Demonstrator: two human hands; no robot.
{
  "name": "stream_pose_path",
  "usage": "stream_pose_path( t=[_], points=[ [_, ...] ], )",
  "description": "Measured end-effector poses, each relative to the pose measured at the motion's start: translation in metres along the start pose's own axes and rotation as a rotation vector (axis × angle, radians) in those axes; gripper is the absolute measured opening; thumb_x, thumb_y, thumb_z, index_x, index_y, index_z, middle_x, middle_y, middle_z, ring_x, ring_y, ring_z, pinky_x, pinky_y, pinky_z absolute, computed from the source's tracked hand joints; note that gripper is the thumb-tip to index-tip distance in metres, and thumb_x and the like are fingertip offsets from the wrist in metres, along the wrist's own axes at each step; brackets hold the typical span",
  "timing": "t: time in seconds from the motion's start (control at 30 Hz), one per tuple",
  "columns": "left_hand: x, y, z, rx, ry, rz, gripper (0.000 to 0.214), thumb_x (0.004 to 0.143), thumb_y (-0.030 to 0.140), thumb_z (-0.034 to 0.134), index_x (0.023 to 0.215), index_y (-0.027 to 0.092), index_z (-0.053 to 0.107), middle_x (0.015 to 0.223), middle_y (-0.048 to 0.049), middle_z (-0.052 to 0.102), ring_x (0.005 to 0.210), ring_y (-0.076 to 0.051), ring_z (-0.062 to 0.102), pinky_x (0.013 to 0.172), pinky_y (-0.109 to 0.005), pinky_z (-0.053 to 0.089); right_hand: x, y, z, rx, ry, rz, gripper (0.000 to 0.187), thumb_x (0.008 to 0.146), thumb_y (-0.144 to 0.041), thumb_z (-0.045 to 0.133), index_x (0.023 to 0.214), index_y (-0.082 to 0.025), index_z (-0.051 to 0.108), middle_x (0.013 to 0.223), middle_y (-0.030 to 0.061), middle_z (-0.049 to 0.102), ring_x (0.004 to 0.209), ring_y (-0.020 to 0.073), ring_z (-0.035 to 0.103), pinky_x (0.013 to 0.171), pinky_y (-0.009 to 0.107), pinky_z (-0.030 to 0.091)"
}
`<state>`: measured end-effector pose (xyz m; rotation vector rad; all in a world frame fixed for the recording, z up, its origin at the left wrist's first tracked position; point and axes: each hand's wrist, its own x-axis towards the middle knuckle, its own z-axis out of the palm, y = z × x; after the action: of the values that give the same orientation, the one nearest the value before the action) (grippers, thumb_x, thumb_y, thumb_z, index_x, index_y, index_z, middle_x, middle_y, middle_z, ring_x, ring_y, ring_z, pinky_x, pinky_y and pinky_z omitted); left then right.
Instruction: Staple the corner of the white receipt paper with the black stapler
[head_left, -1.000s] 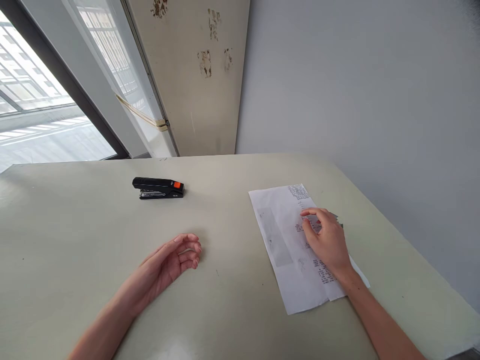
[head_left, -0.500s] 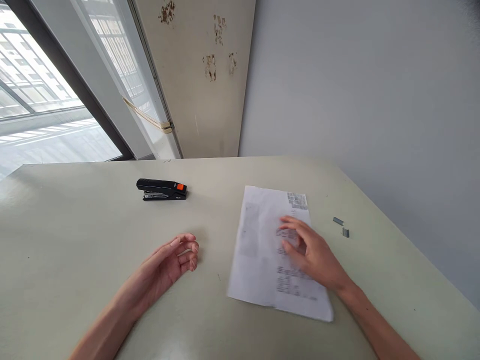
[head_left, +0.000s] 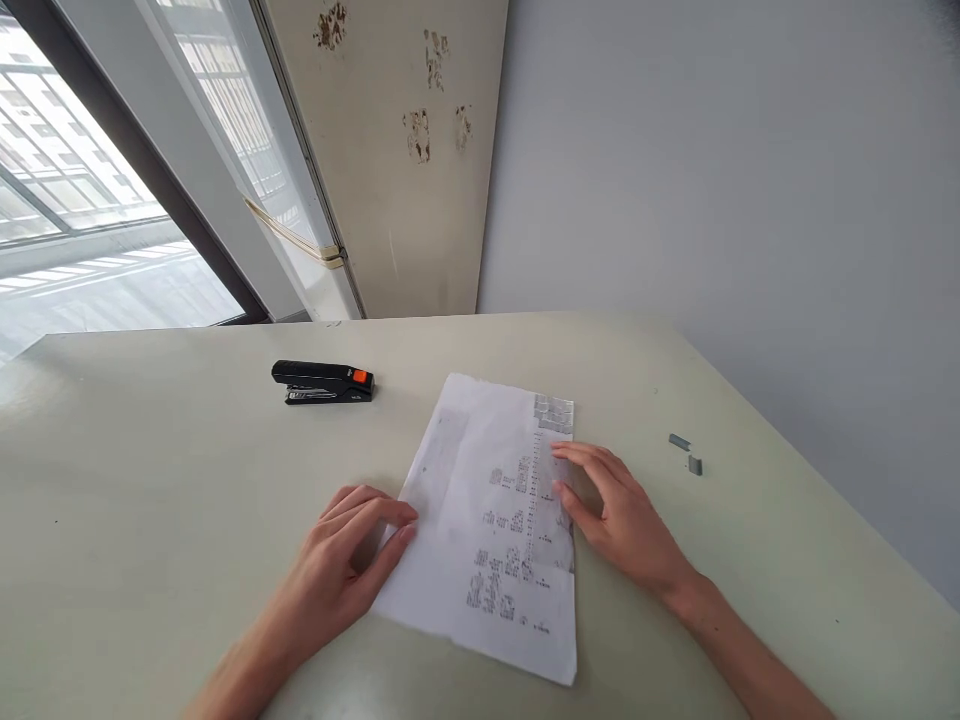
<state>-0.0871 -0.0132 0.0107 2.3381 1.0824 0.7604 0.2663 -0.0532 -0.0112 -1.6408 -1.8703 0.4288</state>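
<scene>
Between your hands, printed paper (head_left: 450,570) lies on the table (head_left: 165,480). Your left hand (head_left: 349,550) touches one edge, can't tell if it's pinching; right hand (head_left: 622,515) loosely open opposite. Stapler (head_left: 322,375) sits past your left, two grey bits (head_left: 695,466) off right, wall (head_left: 720,180) beyond; table stretches wide left.

Stapler body (head_left: 319,374) is showing black; its button (head_left: 360,376) is standing out orange-red. Printed paper (head_left: 457,520) is reading white, print (head_left: 491,592) running in broken dark blocks, one corner patch (head_left: 553,412) appearing grey. Staple strips (head_left: 695,466): showing grey. Tabletop (head_left: 150,480) is presenting pale greenish cream; wall (head_left: 712,180), even blue-grey. Beige panel (head_left: 386,200) is bearing mottled brown blotches (head_left: 418,136).
</scene>
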Motion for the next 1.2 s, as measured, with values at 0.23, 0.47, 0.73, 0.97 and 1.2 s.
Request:
stream_pose_path(
  t=[0.23, 0.47, 0.73, 0.97, 1.2],
  points=[
    [-0.001, -0.001, -0.002, 0.052, 0.069, 0.01, 0.017, 0.103, 0.027, 0.06, 0.12, 0.028, 0.065, 0.124, -0.0049, 0.073, 0.123, -0.025, 0.063, 0.1, -0.04, 0.055, -0.001, -0.018, -0.003, 0.105, -0.325, -0.289, 0.04, 0.106, -0.03, 0.057, 0.145, -0.032, 0.051, 0.156, 0.0035, 0.059, 0.152, 0.0233, 0.047, 0.127, 0.053, 0.042],
    [0.003, 0.0, 0.005, 0.281, -0.07, 0.057, 0.042, 0.104, 0.046, 0.06, 0.142, 0.03, 0.057, 0.161, -0.0056, 0.053, 0.157, -0.035, 0.036, 0.121, -0.06, 0.042, -0.003, -0.013, 0.001, 0.173, -0.206, -0.169, 0.035, 0.107, -0.027, 0.053, 0.141, -0.034, 0.054, 0.157, 0.0016, 0.059, 0.153, 0.0215, 0.047, 0.124, 0.05, 0.047],
    [0.0, -0.009, 0.006, 0.373, -0.027, 0.097, 0.047, 0.106, 0.046, 0.056, 0.15, 0.032, 0.053, 0.157, -0.0016, 0.059, 0.152, -0.032, 0.044, 0.126, -0.06, 0.037, 0.007, 0.016, -0.005, -0.105, 0.299, -0.023, 0.02, 0.103, -0.029, 0.054, 0.121, -0.028, 0.065, 0.132, 0.0076, 0.071, 0.128, 0.0269, 0.065, 0.107, 0.05, 0.055],
    [-0.003, -0.01, 0.001, 0.35, 0.084, 0.062, 0.03, 0.107, 0.037, 0.054, 0.135, 0.029, 0.063, 0.135, -0.0071, 0.067, 0.134, -0.03, 0.056, 0.11, -0.051, 0.05, 0.009, 0.058, -0.034, -0.4, 0.525, 0.146, 0.027, 0.096, -0.029, 0.053, 0.12, -0.024, 0.063, 0.129, 0.0137, 0.07, 0.123, 0.0345, 0.062, 0.107, 0.056, 0.047],
    [-0.003, -0.01, 0.003, 0.304, 0.058, 0.04, 0.031, 0.108, 0.039, 0.052, 0.137, 0.029, 0.058, 0.138, -0.0093, 0.063, 0.135, -0.031, 0.054, 0.111, -0.051, 0.048, 0.002, 0.082, -0.04, -0.525, 0.467, 0.37, 0.038, 0.092, -0.019, 0.043, 0.126, -0.021, 0.059, 0.124, 0.0176, 0.067, 0.114, 0.0374, 0.063, 0.097, 0.058, 0.048]
  ],
)
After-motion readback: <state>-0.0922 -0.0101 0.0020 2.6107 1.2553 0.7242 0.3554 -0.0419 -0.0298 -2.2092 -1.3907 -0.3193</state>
